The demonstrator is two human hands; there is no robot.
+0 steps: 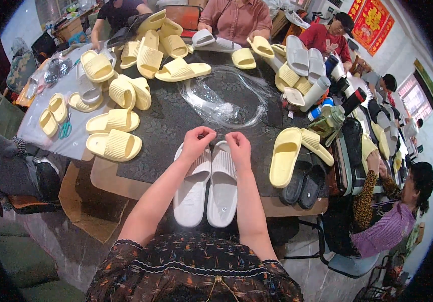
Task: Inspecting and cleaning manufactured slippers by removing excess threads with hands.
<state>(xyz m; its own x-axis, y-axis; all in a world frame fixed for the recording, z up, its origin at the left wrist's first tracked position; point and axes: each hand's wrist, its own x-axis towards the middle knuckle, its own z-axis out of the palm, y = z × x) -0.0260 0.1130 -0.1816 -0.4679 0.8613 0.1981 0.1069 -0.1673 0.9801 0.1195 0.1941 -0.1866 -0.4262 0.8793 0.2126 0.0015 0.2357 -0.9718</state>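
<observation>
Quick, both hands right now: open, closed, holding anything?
Left hand: fingers pinched shut on a thin clear string above the white slippers.
Right hand: pinched shut on the same string.

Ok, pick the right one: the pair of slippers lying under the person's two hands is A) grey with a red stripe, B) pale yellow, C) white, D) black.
C: the left hand and right hand rest at the toe end of a pair of white slippers lying side by side on the dark table, while the yellow slipper and the black pair lie off to the right.
</observation>
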